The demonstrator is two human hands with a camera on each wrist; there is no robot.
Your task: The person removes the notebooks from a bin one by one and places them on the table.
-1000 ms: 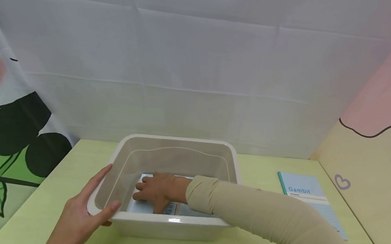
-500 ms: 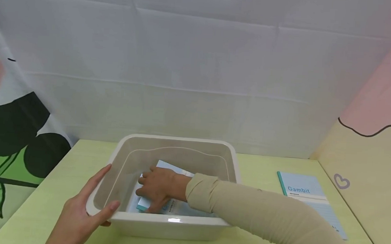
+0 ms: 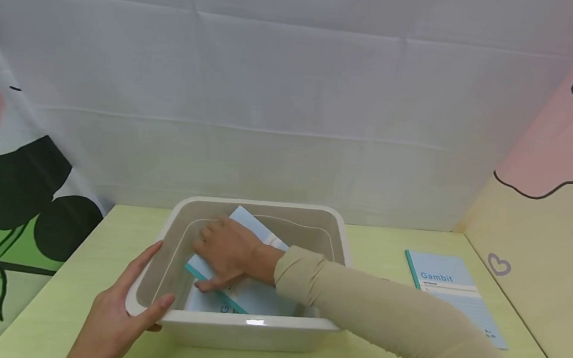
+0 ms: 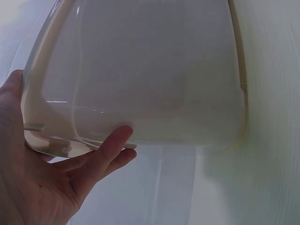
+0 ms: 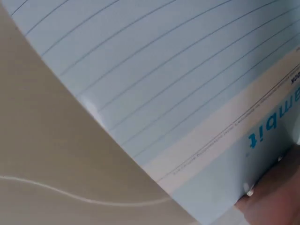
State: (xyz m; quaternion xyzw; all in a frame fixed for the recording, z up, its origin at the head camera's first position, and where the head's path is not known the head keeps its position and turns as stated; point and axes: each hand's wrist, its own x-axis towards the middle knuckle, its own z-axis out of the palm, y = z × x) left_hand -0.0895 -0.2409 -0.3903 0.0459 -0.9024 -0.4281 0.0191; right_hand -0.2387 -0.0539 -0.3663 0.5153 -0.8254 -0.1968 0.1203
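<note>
My left hand (image 3: 120, 306) grips the bin (image 3: 256, 322); my right hand (image 3: 229, 250) pinches the top notebook (image 3: 263, 300) inside.
In the head view, I hold the top notebook slanted, presumably to clear the lower notebook (image 3: 204, 302), where a "G" shows; the third notebook (image 3: 458, 297), marked "Gambit", lies on the table (image 3: 376, 252) to my right. In the left wrist view, my fingers clasp the bin's rim near a corner, likely to steady it. In the right wrist view, an inverted "ambit" tops the ruled cover; the fine print I can't read.
</note>
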